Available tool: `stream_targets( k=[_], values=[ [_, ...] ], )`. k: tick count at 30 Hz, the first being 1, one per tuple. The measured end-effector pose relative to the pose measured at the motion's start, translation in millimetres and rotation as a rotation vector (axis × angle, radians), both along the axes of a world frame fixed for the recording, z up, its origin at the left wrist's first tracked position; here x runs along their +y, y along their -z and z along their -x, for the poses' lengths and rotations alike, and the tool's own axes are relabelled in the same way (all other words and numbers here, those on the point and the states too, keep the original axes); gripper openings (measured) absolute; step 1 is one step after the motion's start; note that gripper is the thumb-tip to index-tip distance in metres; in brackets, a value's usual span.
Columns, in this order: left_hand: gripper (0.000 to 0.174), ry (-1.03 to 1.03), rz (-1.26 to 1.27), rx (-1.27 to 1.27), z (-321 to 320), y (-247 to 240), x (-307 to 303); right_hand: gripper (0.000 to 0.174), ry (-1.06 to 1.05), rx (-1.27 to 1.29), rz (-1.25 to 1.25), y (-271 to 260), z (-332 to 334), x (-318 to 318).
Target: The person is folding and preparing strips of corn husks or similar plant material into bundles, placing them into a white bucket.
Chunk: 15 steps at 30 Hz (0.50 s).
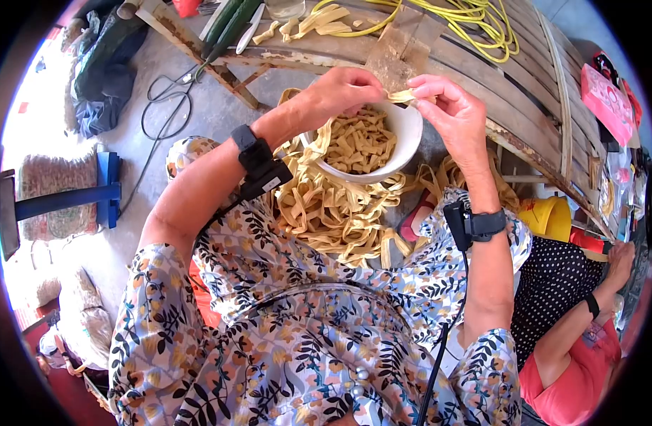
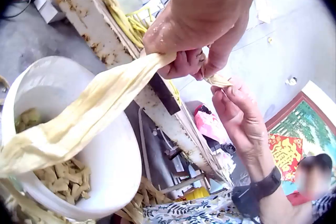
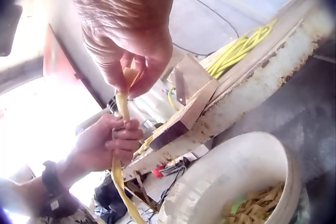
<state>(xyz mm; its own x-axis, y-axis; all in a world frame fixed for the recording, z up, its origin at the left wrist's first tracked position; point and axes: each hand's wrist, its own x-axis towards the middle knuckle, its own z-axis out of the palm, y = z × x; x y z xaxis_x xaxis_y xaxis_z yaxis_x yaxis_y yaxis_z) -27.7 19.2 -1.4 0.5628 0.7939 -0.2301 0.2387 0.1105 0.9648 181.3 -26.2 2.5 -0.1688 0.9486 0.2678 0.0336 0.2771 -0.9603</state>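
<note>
Between my two hands, above a white bucket [image 1: 410,135], runs a soft pale yellow strip [image 1: 401,95]. My left hand [image 1: 340,92] grips it in curled fingers, and its long tail [image 2: 89,106] hangs over the bucket's rim in the left wrist view. With thumb and fingertips, my right hand [image 1: 454,110] pinches the other end, a short way from the left fist, as the right wrist view shows. Short cut pieces [image 1: 361,142] of the same yellow stuff lie in the bucket. A heap of long strips [image 1: 340,213] surrounds its near side.
Beyond the bucket is a slatted wooden bench [image 1: 482,92] with a rusty frame, bearing a wooden block [image 1: 404,42], a yellow cable [image 1: 493,32] and more strips [image 1: 326,21]. A person in a red top [image 1: 574,376] sits at right, near a yellow bucket [image 1: 546,216].
</note>
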Motion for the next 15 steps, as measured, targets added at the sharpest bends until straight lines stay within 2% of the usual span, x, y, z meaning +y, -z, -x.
stream_targets(
  k=[1, 4, 7, 10, 12, 15],
  values=[
    [0.017, -0.045, -0.077, 0.057, -1, -4, -2, 0.010, 0.003, 0.040, 0.058, -1, -1, 0],
    [0.019, -0.153, -0.239, 0.016, -3, -5, -2, 0.010, 0.033, 0.150, 0.209, -1, 0, -1],
    [0.021, -0.067, -0.314, -0.058, -6, 4, -2, 0.011, 0.107, 0.159, 0.248, 10, 3, 3],
    [0.019, 0.023, -0.203, -0.087, -5, 0, -3, 0.013, 0.192, 0.038, 0.147, 12, 6, 5],
    [0.019, 0.048, -0.092, -0.005, -4, -6, -3, 0.013, 0.233, -0.041, 0.045, 8, 11, 3],
    [0.017, 0.061, -0.014, -0.015, 0, -7, -1, 0.014, 0.229, -0.115, 0.067, 7, 14, 1]
  ],
)
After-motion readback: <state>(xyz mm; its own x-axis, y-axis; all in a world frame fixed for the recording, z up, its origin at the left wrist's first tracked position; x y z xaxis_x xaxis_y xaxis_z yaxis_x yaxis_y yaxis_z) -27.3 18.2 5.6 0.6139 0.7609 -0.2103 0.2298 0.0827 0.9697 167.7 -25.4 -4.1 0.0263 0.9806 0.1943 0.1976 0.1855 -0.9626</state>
